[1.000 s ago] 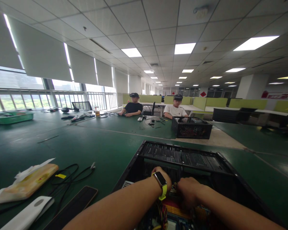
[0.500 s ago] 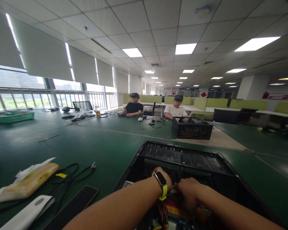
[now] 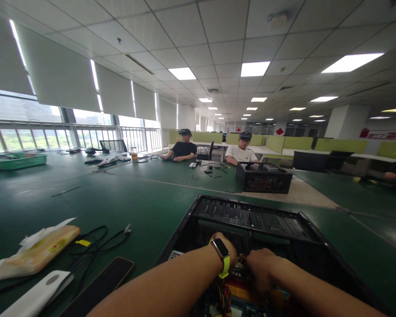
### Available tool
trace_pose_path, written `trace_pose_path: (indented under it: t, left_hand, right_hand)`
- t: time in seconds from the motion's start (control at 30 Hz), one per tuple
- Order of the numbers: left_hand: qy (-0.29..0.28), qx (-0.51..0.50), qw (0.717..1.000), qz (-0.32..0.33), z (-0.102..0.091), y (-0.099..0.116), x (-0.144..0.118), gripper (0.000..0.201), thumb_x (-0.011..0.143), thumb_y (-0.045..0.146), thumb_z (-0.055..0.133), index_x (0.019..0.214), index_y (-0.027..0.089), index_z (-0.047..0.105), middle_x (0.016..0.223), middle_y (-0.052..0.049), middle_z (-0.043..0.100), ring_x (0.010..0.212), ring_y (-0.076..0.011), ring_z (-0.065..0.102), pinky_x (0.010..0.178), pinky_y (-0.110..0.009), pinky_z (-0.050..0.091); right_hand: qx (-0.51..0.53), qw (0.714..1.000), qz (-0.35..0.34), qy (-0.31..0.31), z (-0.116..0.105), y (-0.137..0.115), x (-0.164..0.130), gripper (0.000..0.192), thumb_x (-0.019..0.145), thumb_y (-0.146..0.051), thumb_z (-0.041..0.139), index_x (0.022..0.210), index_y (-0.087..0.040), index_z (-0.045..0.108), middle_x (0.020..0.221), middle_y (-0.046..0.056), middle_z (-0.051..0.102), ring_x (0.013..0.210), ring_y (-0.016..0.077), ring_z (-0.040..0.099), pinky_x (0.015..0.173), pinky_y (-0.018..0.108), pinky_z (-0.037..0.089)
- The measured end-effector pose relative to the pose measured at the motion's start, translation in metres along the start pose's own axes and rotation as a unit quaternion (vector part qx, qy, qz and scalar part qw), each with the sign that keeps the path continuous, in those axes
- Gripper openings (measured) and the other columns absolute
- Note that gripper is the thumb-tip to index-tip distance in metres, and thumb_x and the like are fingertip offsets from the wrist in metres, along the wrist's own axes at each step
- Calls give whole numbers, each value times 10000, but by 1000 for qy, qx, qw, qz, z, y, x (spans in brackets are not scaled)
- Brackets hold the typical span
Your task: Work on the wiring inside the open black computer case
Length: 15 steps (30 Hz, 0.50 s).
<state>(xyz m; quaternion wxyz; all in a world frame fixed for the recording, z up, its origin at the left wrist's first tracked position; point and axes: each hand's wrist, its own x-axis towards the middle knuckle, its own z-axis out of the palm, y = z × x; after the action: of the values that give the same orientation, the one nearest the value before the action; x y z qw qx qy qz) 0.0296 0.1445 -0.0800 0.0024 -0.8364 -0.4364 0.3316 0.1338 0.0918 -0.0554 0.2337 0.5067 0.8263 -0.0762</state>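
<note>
An open black computer case lies on the green table right in front of me. Both my hands reach down into it. My left hand, with a yellow-strapped smartwatch on the wrist, is buried behind the wrist, so its fingers are hidden. My right hand is curled close beside it, over a bundle of coloured wires above the circuit board. What either hand grips is hidden from view.
Left of the case lie a dark phone-like slab, a white device, black cables and a tan packet with paper. A second black case stands farther back. Two seated people with headsets work at the far end.
The view has tilted slightly. My right hand has shifted a little lower inside the case; my left hand stays where it was.
</note>
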Motion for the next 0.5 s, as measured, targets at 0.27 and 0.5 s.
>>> trace_pose_path:
  t: [0.27, 0.5]
  left_hand:
    - [6, 20, 1000, 8, 2, 2, 0, 509, 573, 284, 686, 1071, 205, 616, 1100, -91, 626, 957, -354, 553, 757, -560, 441]
    - [20, 3, 1000, 11, 2, 1, 2, 524, 549, 263, 704, 1062, 193, 622, 1064, -97, 641, 946, -362, 565, 725, -556, 458]
  right_hand:
    - [16, 1000, -1, 3, 5, 3, 3, 456, 499, -337, 667, 902, -126, 678, 924, 173, 667, 860, 339, 620, 708, 408, 517]
    - [22, 1000, -11, 15, 6, 6, 5, 416, 520, -361, 633, 879, -157, 684, 891, 144, 679, 826, 323, 632, 671, 386, 521]
